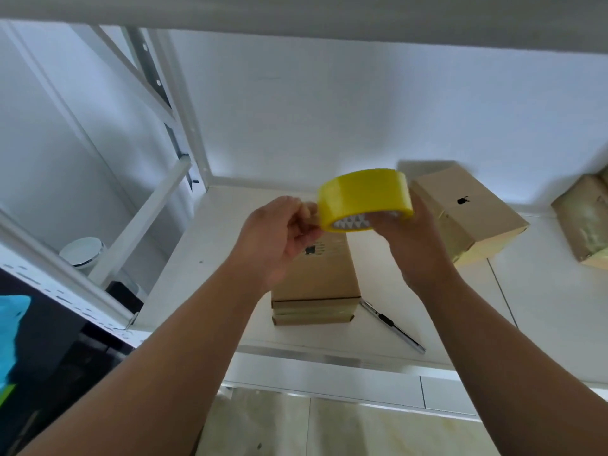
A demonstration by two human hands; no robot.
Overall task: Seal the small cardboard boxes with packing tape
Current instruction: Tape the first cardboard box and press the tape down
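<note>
The tape roll [363, 195], yellow with a white printed core, is up in the air above the desk [204, 258], tilted so its open underside faces me. My right hand [414, 245] carries it, fingers curled under the core and closed on the far rim. My left hand [279, 238] has its grip pressed together at the roll's near edge, thumb against forefinger. I cannot tell whether the free end is actually caught between them, since no loose strip shows.

I judge the step to be finding and lifting the tape's end. To do it well, I would keep the right hand firm so the roll cannot spin, work a nail under the end, then peel it out straight and low, not twisted, so it does not fold back on itself.

Directly beneath the hands lies the brown box [317, 274], flat on the desk, waiting for its strip. A second box [467, 209], glossy at one end, sits to the right, and a third box [585, 222] is at the far right edge. A slim cutter [393, 327] rests just beside the near box, handy for the cut.
</note>
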